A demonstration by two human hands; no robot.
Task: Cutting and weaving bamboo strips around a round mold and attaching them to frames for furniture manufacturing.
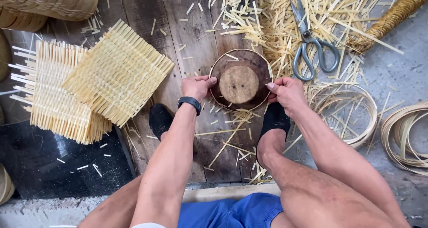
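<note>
A round dark wooden mould (240, 79) with a pale disc in its middle lies on the wooden board (187, 36) in front of me. A thin bamboo hoop runs around its rim. My left hand (197, 86) grips the left edge of the mould, thumb on the rim. My right hand (287, 92) pinches its right edge. A black watch sits on my left wrist. Both my feet in black socks rest on the board just below the mould.
Woven bamboo mats (96, 83) are stacked at left. Grey scissors (312, 45) lie among cut bamboo slivers at upper right. Coiled bamboo strips (352, 109) and more coils (408, 136) sit at right. Finished baskets (53, 0) stand at top left.
</note>
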